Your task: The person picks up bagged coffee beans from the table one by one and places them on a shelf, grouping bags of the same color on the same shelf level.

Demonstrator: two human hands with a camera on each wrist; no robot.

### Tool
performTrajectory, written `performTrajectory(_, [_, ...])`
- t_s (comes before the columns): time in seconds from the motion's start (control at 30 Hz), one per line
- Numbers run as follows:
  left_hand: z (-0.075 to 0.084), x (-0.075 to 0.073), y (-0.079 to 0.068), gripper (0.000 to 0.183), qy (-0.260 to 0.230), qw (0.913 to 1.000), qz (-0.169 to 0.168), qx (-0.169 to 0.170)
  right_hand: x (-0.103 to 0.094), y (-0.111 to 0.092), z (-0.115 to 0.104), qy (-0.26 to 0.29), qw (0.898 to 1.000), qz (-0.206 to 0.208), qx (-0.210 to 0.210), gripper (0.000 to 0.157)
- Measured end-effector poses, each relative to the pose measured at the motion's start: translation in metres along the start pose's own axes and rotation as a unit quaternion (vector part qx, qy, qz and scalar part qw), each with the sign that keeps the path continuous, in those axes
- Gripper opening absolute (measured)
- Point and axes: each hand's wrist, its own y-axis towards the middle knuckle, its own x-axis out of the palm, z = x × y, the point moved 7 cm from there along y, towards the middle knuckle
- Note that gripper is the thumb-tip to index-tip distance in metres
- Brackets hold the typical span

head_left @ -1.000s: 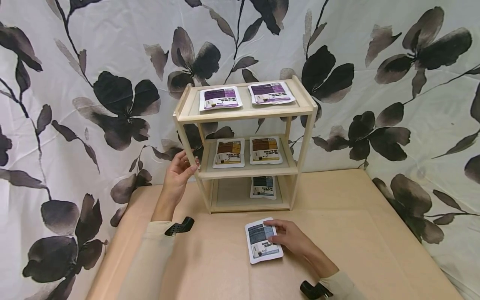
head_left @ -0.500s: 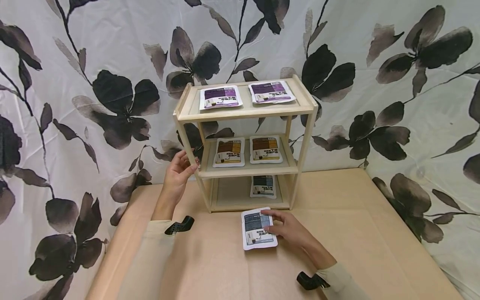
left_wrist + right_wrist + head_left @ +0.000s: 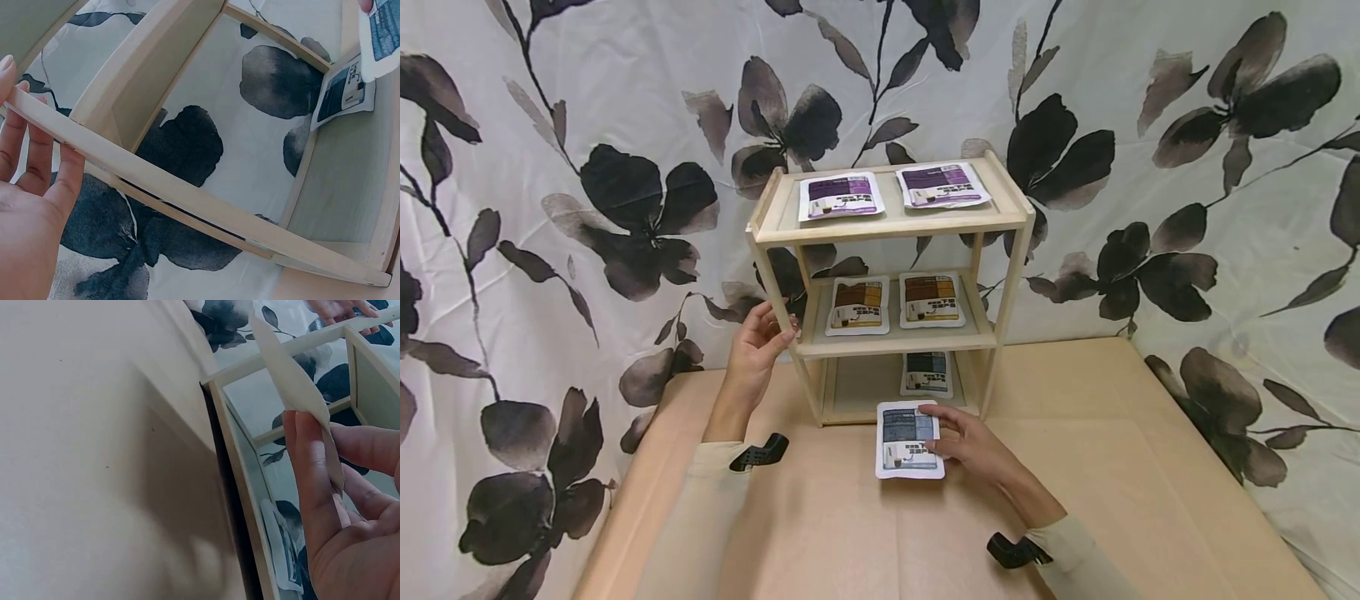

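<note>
My right hand (image 3: 981, 450) pinches a flat white pouch with a blue-grey label (image 3: 904, 442) by its right edge, thumb on one face and fingers on the other. The pouch is in the air before the lowest tier of a three-tier wooden shelf rack (image 3: 887, 232); the right wrist view shows it edge-on. At the rack's front left post (image 3: 150, 169), my left hand (image 3: 752, 354) holds on with thumb and fingers on opposite sides. A similar blue-labelled pouch (image 3: 927, 373) lies on the bottom tier's right half, its top part hidden beneath the middle tier.
Two purple-labelled pouches, left (image 3: 842, 197) and right (image 3: 943, 184), lie on the top tier. On the middle one are two brown-and-yellow pouches, left (image 3: 857, 306) and right (image 3: 932, 300). The rack stands on a tan tabletop (image 3: 1097, 450) before a floral cloth (image 3: 925, 108).
My right hand has carried the blue-labelled pouch forward and slightly left toward the bottom tier, and the pouch has turned straighter. The left hand stays at the post.
</note>
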Motion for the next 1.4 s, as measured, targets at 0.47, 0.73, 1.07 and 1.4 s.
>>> performTrajectory(0.47, [0.000,0.001,0.000,0.051,0.000,1.0000,-0.003,0.003,-0.006,0.019,-0.006,0.038,0.999,0.032,-0.006,0.064])
performTrajectory(0.73, [0.001,0.001,0.000,0.052,-0.002,1.0000,-0.004,0.003,-0.007,0.030,-0.014,0.007,0.998,0.064,-0.015,0.061])
performTrajectory(1.07, [0.001,0.002,0.000,0.045,-0.012,0.9998,-0.011,0.012,-0.002,0.048,-0.018,-0.013,0.998,0.062,-0.018,0.058])
performTrajectory(1.4, [0.000,0.001,0.001,0.048,-0.010,0.9998,-0.011,0.009,-0.003,0.064,-0.013,-0.006,0.999,0.028,-0.027,0.063])
